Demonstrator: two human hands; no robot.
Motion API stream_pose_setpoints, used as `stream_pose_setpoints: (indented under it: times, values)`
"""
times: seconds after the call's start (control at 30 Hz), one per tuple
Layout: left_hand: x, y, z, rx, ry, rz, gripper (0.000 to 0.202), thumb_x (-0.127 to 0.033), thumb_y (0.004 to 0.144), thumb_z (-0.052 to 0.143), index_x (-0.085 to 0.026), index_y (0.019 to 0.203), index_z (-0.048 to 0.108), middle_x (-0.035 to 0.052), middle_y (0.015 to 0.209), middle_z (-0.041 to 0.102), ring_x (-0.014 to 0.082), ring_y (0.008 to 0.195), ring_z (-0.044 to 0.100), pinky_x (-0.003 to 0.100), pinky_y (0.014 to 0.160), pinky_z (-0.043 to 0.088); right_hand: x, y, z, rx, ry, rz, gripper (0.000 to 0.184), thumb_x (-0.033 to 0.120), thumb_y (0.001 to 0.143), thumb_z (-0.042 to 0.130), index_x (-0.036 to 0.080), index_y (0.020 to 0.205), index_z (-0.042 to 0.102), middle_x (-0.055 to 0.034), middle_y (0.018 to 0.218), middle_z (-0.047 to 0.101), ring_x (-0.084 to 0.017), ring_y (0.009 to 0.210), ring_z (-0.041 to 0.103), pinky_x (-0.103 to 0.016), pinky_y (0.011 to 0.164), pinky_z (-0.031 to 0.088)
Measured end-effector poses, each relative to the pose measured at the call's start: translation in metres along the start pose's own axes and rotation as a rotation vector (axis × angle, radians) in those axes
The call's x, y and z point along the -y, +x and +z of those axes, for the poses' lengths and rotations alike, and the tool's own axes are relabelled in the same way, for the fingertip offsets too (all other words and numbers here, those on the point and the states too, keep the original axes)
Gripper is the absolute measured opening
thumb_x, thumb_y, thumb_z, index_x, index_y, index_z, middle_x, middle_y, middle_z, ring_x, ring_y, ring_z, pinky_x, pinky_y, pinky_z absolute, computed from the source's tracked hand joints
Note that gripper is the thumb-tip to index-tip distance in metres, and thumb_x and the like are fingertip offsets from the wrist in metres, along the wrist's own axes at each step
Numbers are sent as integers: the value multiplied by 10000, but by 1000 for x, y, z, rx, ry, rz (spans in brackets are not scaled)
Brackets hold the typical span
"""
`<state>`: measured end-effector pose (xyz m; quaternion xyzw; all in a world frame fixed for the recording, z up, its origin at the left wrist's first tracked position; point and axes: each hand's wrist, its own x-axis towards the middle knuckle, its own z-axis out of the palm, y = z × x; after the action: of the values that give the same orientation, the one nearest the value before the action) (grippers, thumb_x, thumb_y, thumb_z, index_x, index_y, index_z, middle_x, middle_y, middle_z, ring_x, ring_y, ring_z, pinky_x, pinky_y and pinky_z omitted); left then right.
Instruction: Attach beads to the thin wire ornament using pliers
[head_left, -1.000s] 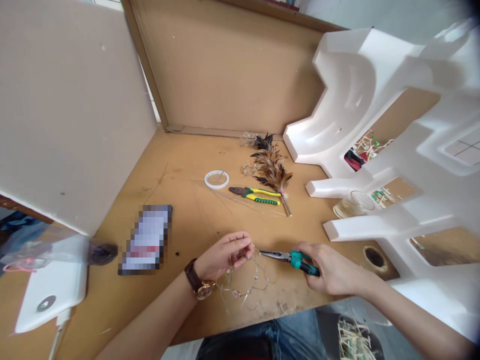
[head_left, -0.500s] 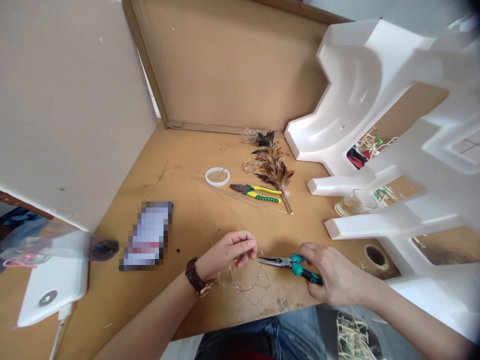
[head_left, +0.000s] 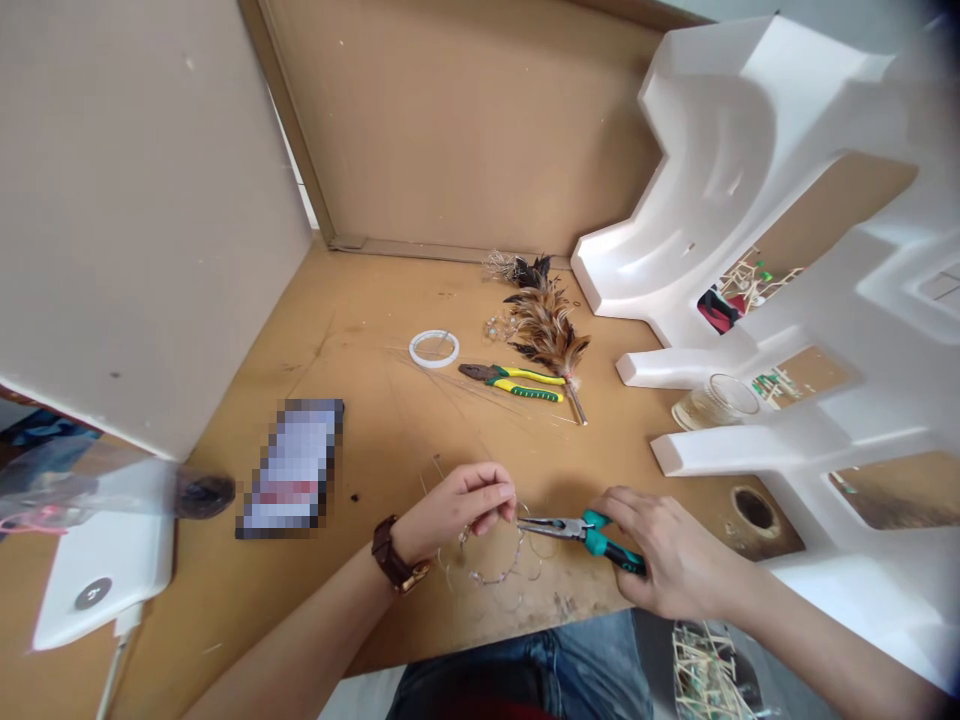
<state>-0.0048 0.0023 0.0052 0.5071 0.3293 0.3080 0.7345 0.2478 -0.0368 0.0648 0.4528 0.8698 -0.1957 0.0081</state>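
My left hand (head_left: 457,505), with a brown wristwatch (head_left: 396,562) on the wrist, pinches a thin beaded wire (head_left: 495,565) that curls in loops over the wooden table (head_left: 375,330). My right hand (head_left: 671,555) grips teal-handled needle-nose pliers (head_left: 581,530). Their tips point left and meet the wire right beside my left fingertips. Both hands sit close to the table's near edge.
Behind lie yellow-green pliers (head_left: 517,382), a feather bundle (head_left: 544,330) and a white tape ring (head_left: 433,348). A large white foam piece (head_left: 750,220) fills the right, with a glass (head_left: 712,400) beside it. A pixelated phone (head_left: 292,465) and a white device (head_left: 97,570) lie to the left. Cardboard walls stand at the left and back.
The pliers' tips have closed in on the wire at my left fingertips. The camera has tilted slightly; the hands stay in much the same place.
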Motion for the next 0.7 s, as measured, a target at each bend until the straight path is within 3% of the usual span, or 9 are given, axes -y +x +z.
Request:
stream_pose_setpoints:
  times: [0.13,0.43,0.7]
  values:
    - [1,-1,0,27,-11,-23,273,-373,788,541,-126,675,524,-5,626,552,26,413,356,156,377,243,-4,1,4,-41,-46,-50,460,178,596,479,140,1052,519,-114,958,569,-234,875,536,-357,782,415]
    - [-2,0,3,-39,14,10,299,-394,778,548,-125,651,519,-7,618,552,25,415,355,166,404,269,10,-5,8,-67,-96,32,419,170,623,467,149,1039,516,-117,957,574,-237,847,532,-365,726,422]
    - [-4,-2,5,-48,4,31,294,-387,781,550,-125,651,521,-8,611,545,32,422,366,175,416,278,8,-8,12,-43,-101,42,367,183,656,460,140,1015,520,-112,922,570,-231,813,550,-339,697,403]
